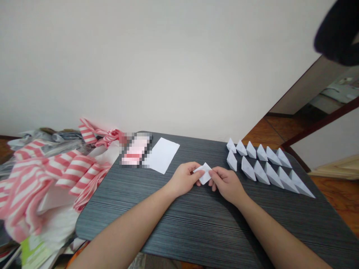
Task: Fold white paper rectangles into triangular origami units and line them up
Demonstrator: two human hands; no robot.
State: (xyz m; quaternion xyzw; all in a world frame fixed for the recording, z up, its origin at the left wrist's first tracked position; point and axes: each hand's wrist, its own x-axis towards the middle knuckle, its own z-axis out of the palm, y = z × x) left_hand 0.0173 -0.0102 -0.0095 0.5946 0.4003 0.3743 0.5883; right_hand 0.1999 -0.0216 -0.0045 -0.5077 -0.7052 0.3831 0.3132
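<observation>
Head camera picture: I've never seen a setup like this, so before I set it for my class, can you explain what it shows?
This picture comes from a camera worn on a person's head, looking forward and down, so the arms are the wearer's own. The left hand and right hand together hold a small folded white paper. On the dark wood-grain table lie a white sheet and two rows of pointed folded-paper shapes. Pink-and-white striped material is heaped at the table's left side.
</observation>
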